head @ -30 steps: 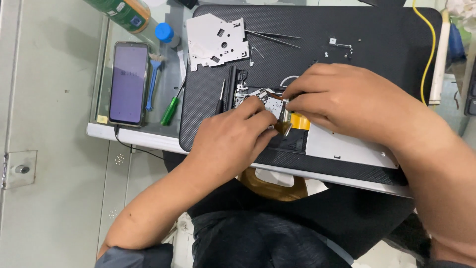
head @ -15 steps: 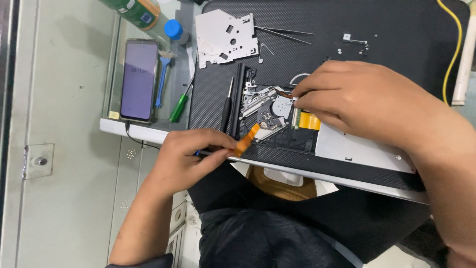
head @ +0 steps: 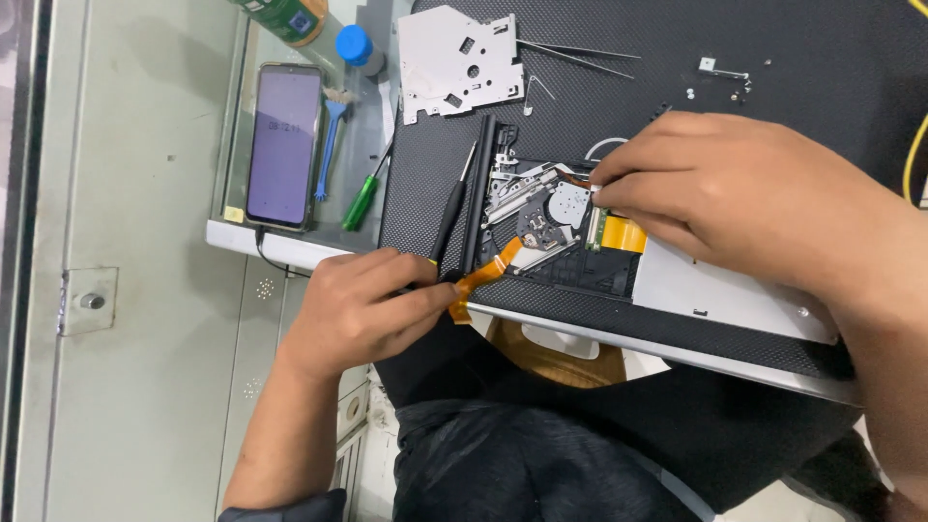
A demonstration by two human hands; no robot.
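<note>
From the head view, your left hand [head: 362,309] sits at the near edge of the black work mat [head: 793,116], thumb and forefinger pinched on the free end of the orange ribbon cable [head: 480,282], which runs up and to the right into the opened optical drive mechanism [head: 546,217] lying near the middle of the mat. Keep that pinch light and flat on the ribbon's end; judging by the bend, a pull along the cable's own line would be kinder to it than a sideways twist. Your right hand [head: 744,208] rests over the right part of the mechanism, fingertips pressing down by the small connector and the yellow tape patch [head: 619,234]; it steadies the part rather than closing around anything, and I cannot tell whether anything small is held beneath the fingers. Hold the drive firmly there so it does not slide on the mat. A black-handled tool [head: 452,208] lies just left of the mechanism, next to a black strip, close to your left fingers; mind you do not knock it. Farther off lie a grey metal cover plate [head: 454,63], tweezers [head: 570,53] and a few loose small parts [head: 720,77]. To the left, off the mat, rest a phone [head: 283,145], a green screwdriver [head: 360,198] and a blue brush tool [head: 329,145].
</note>
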